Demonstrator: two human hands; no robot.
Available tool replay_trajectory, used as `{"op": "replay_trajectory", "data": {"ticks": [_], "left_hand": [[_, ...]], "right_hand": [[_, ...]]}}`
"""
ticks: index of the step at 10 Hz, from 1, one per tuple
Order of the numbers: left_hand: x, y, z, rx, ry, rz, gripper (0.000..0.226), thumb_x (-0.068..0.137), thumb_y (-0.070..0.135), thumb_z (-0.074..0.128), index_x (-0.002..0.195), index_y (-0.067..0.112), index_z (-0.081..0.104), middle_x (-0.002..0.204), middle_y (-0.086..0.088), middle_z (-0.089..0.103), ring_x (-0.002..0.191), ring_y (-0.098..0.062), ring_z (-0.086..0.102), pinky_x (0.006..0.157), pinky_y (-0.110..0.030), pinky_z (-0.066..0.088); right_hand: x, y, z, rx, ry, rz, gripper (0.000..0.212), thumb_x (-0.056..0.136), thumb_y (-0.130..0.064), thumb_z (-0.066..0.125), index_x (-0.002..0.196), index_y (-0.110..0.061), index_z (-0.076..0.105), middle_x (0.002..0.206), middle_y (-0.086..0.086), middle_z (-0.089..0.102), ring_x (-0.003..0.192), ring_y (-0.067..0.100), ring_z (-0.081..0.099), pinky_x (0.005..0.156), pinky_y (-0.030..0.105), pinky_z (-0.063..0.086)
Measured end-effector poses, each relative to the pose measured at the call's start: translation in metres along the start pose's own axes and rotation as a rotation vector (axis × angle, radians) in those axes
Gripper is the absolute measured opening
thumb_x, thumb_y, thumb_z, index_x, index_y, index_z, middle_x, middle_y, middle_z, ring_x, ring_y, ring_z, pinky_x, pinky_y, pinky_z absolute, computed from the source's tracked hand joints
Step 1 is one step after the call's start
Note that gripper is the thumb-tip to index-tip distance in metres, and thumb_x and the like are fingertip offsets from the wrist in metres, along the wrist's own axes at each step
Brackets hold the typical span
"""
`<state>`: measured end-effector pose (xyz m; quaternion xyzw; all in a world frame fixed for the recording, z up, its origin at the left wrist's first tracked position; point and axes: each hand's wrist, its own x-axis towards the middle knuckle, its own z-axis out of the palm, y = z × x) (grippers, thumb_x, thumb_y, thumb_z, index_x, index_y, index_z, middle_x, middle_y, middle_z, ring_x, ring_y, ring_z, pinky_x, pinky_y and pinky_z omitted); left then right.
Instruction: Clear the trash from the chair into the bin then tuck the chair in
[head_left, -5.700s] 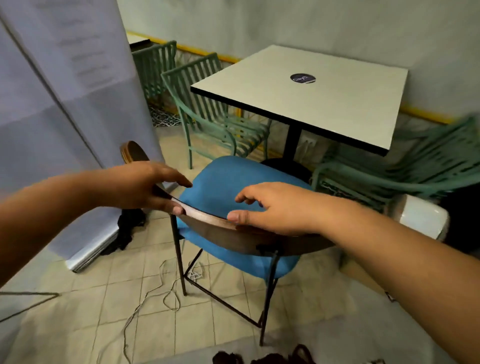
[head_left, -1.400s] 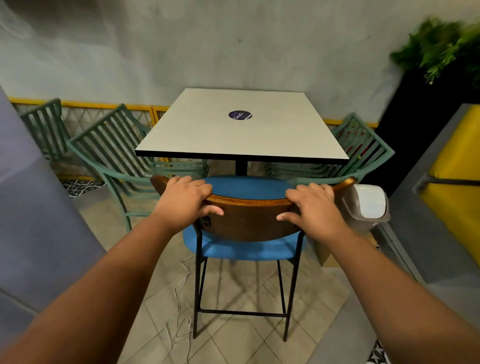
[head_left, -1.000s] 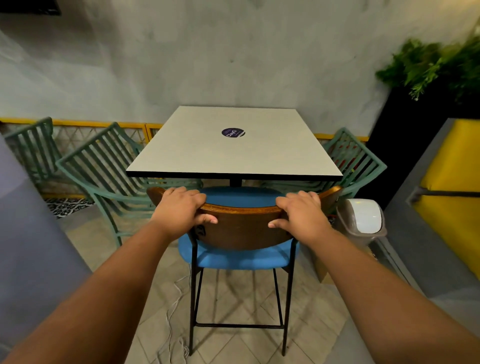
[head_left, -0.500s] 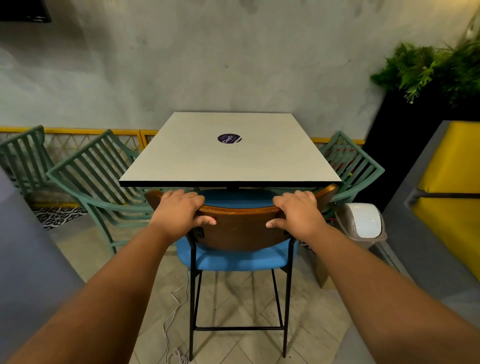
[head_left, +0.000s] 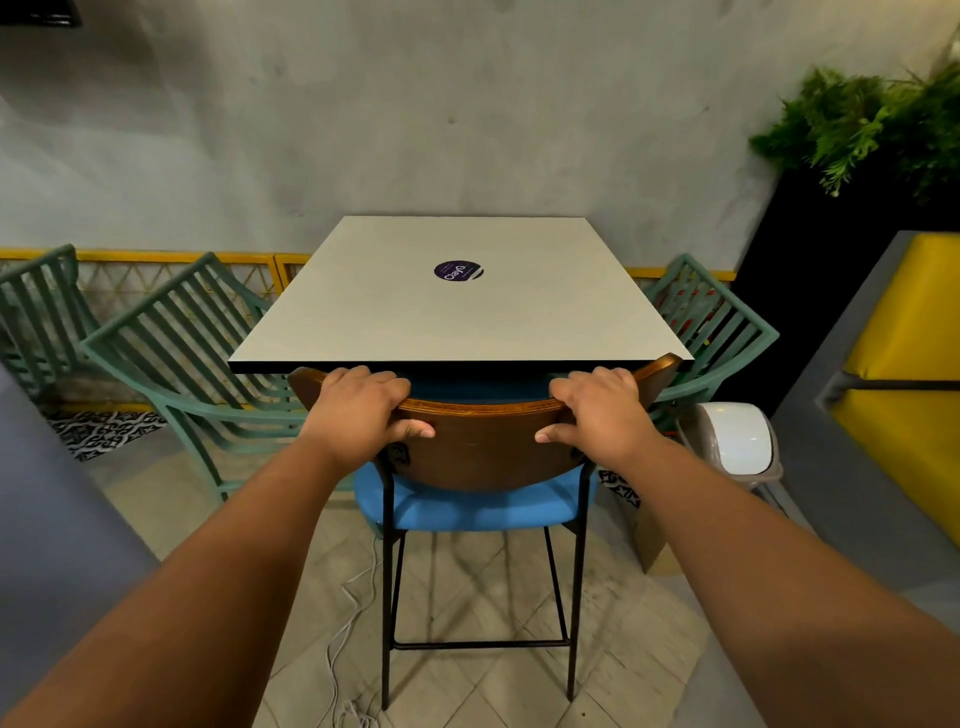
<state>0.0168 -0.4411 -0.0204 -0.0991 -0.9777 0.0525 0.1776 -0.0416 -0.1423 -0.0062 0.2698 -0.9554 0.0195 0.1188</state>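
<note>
The chair (head_left: 483, 452) has a curved wooden back, a blue seat and thin black legs. It stands square to the white table (head_left: 457, 312), its back's top edge just under the table's near edge. My left hand (head_left: 363, 410) grips the left part of the back's top rim. My right hand (head_left: 597, 410) grips the right part. The visible strip of blue seat carries no trash. A grey bin (head_left: 737, 441) with a white swing lid stands on the floor to the chair's right.
Green slatted chairs flank the table, one on the left (head_left: 187, 353) and one on the right (head_left: 711, 322). A white cable (head_left: 353, 613) lies on the tiled floor by the chair's left legs. A grey and yellow bench (head_left: 904, 395) and a black planter (head_left: 852, 208) stand on the right.
With both hands on its back, the chair has slid forward; the seat is now mostly under the table. Earlier it stood turned aside, away from the table.
</note>
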Motion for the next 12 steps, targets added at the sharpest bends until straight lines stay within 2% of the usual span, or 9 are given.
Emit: {"op": "replay_trajectory", "data": {"ticks": [2, 3, 5, 7, 8, 9, 10, 11, 12], "left_hand": [[0.01, -0.004, 0.002, -0.01, -0.043, -0.021, 0.087, 0.063, 0.092, 0.006, 0.09, 0.025, 0.054, 0.084, 0.009, 0.055, 0.083, -0.016, 0.051, 0.081, -0.035, 0.036], [0.014, -0.006, 0.004, -0.025, -0.047, -0.026, 0.083, 0.064, 0.092, 0.01, 0.087, 0.025, 0.053, 0.084, 0.009, 0.055, 0.083, -0.016, 0.051, 0.082, -0.036, 0.036], [0.024, -0.008, 0.002, -0.023, -0.119, -0.054, 0.078, 0.066, 0.09, 0.018, 0.093, 0.027, 0.055, 0.094, 0.009, 0.059, 0.093, -0.017, 0.053, 0.087, -0.037, 0.037], [0.029, -0.011, 0.006, -0.033, -0.117, -0.066, 0.065, 0.069, 0.087, 0.032, 0.086, 0.028, 0.052, 0.088, 0.009, 0.056, 0.091, -0.017, 0.054, 0.083, -0.036, 0.036], [0.028, -0.008, 0.003, -0.022, -0.133, -0.086, 0.063, 0.07, 0.085, 0.033, 0.088, 0.028, 0.052, 0.09, 0.009, 0.055, 0.092, -0.017, 0.053, 0.084, -0.035, 0.034], [0.029, -0.003, -0.006, -0.008, -0.225, -0.119, 0.071, 0.066, 0.086, 0.025, 0.093, 0.026, 0.051, 0.096, 0.006, 0.055, 0.096, -0.018, 0.051, 0.088, -0.035, 0.033], [0.037, -0.004, -0.015, -0.062, -0.377, -0.163, 0.077, 0.066, 0.087, 0.025, 0.103, 0.025, 0.051, 0.106, 0.001, 0.055, 0.105, -0.022, 0.049, 0.095, -0.039, 0.033], [0.044, 0.0, -0.035, -0.005, -0.642, -0.167, 0.067, 0.078, 0.078, 0.043, 0.118, 0.024, 0.048, 0.124, -0.005, 0.055, 0.114, -0.026, 0.049, 0.099, -0.044, 0.037], [0.066, -0.007, -0.076, 0.083, -0.843, -0.254, 0.086, 0.073, 0.081, 0.045, 0.14, 0.027, 0.035, 0.141, -0.004, 0.045, 0.125, -0.028, 0.044, 0.1, -0.046, 0.038]], "right_hand": [[0.01, 0.004, 0.003, 0.0, 0.004, 0.001, 0.042, 0.076, -0.065, 0.059, 0.078, -0.028, 0.04, 0.077, -0.009, 0.044, 0.079, 0.015, 0.037, 0.079, 0.034, 0.024], [0.014, 0.007, 0.006, 0.003, 0.023, -0.008, 0.039, 0.076, -0.066, 0.058, 0.078, -0.031, 0.041, 0.079, -0.01, 0.046, 0.08, 0.014, 0.037, 0.079, 0.033, 0.023], [0.022, 0.01, 0.009, 0.039, 0.024, -0.01, 0.038, 0.075, -0.066, 0.058, 0.08, -0.032, 0.041, 0.081, -0.011, 0.046, 0.085, 0.014, 0.041, 0.088, 0.037, 0.027], [0.026, 0.012, 0.01, 0.059, 0.029, -0.027, 0.037, 0.077, -0.064, 0.058, 0.085, -0.03, 0.047, 0.082, -0.011, 0.045, 0.087, 0.015, 0.041, 0.092, 0.039, 0.029], [0.026, 0.013, 0.009, 0.064, 0.024, -0.014, 0.036, 0.077, -0.063, 0.059, 0.083, -0.031, 0.045, 0.081, -0.011, 0.045, 0.087, 0.014, 0.041, 0.095, 0.04, 0.029], [0.025, 0.01, 0.006, 0.051, -0.013, -0.014, 0.036, 0.077, -0.063, 0.059, 0.085, -0.03, 0.046, 0.083, -0.011, 0.045, 0.092, 0.017, 0.047, 0.097, 0.04, 0.029], [0.03, 0.011, -0.008, 0.039, -0.144, -0.011, 0.04, 0.079, -0.066, 0.054, 0.094, -0.03, 0.049, 0.093, -0.006, 0.053, 0.101, 0.021, 0.05, 0.097, 0.042, 0.03], [0.033, 0.009, -0.04, 0.062, -0.502, -0.001, 0.056, 0.081, -0.075, 0.041, 0.109, -0.028, 0.051, 0.113, 0.002, 0.057, 0.112, 0.026, 0.05, 0.097, 0.043, 0.033], [0.051, 0.013, -0.077, 0.091, -0.638, 0.098, 0.077, 0.086, -0.075, 0.024, 0.138, -0.02, 0.041, 0.144, 0.009, 0.043, 0.13, 0.029, 0.041, 0.105, 0.045, 0.032]]}}
